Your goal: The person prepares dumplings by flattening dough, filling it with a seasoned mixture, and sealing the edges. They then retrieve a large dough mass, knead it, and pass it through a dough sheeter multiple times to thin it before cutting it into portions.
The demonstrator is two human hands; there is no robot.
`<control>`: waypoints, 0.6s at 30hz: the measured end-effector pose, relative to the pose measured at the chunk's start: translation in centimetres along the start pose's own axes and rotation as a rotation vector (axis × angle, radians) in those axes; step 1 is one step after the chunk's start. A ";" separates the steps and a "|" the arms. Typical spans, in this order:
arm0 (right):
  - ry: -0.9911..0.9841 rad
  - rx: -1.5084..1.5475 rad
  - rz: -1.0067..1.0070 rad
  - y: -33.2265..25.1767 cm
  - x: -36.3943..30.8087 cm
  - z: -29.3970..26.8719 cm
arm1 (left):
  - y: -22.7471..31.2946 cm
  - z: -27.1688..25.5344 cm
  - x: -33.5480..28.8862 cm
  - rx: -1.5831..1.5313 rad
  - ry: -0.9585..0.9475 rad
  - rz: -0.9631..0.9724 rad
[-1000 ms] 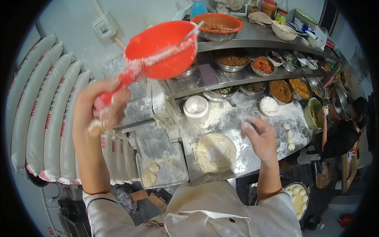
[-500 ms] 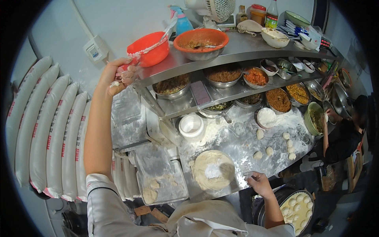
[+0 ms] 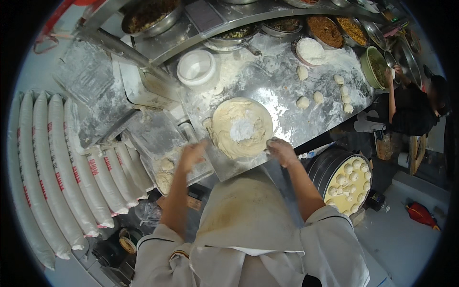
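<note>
A big round of pale dough (image 3: 222, 134) lies near the front edge of the floury steel table, with a heap of white powder (image 3: 245, 129) on its middle. At the dough's lower right edge is my right hand (image 3: 283, 152), thumb and fingers a little apart, with nothing seen in it. My left hand (image 3: 192, 155) hovers to the left of the dough, over the edge of a metal tray; motion smears its fingers. Several small dough balls (image 3: 318, 97) sit farther right on the table.
A white tub (image 3: 196, 68) and a bowl of white flour (image 3: 311, 51) stand behind the dough. Bowls of fillings line the steel shelf (image 3: 210, 26). White sacks (image 3: 62, 167) stand at left. At right are a steamer (image 3: 330, 174) of buns and a co-worker (image 3: 416, 103).
My left hand has come down from the red bowl on the shelf to beside the dough. My right hand has moved in to the dough's edge. The view has tilted downward.
</note>
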State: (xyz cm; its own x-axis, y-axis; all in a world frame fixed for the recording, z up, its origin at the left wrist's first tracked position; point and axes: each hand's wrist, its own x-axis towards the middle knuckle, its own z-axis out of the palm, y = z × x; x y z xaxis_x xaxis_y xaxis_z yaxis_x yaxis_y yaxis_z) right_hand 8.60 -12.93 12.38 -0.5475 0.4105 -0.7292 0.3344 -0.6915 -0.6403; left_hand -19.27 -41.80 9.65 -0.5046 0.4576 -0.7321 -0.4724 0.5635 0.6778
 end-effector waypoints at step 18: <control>-0.029 -1.082 -0.564 2.9 -3.0 7.7 | -1.8 14.9 -1.8 0.671 0.323 0.429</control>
State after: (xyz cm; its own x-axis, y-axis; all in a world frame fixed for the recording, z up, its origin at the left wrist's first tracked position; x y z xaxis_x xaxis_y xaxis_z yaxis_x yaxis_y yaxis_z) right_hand 5.31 -20.77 14.60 -0.8348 0.4697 -0.2871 0.5025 0.4373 -0.7458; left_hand -6.73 -33.41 8.70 -0.7708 0.5631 -0.2979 0.2822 0.7210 0.6329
